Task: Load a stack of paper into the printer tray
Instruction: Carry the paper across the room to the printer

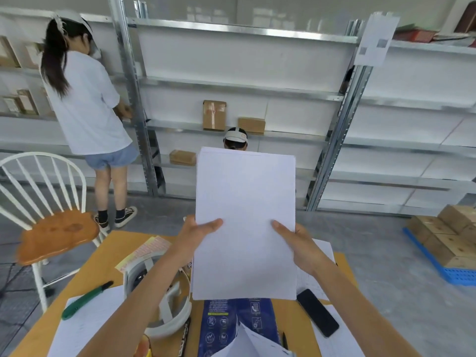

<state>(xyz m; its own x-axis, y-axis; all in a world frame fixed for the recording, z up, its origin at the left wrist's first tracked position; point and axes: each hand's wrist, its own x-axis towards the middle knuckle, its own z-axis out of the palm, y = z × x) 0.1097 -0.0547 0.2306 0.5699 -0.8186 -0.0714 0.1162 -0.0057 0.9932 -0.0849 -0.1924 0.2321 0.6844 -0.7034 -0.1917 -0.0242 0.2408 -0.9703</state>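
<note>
Both hands, left [198, 234] and right [300, 244], pinch the paper stack's [244, 215] side edges: light, floppy, sheets likely sliding unless squared

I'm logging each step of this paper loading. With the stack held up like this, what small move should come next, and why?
Probably tap the paper stack down on the table to square it. Both the left hand and the right hand grip its sides upright, and the sheets look slightly offset at the top edge. No printer tray is in view.
</note>
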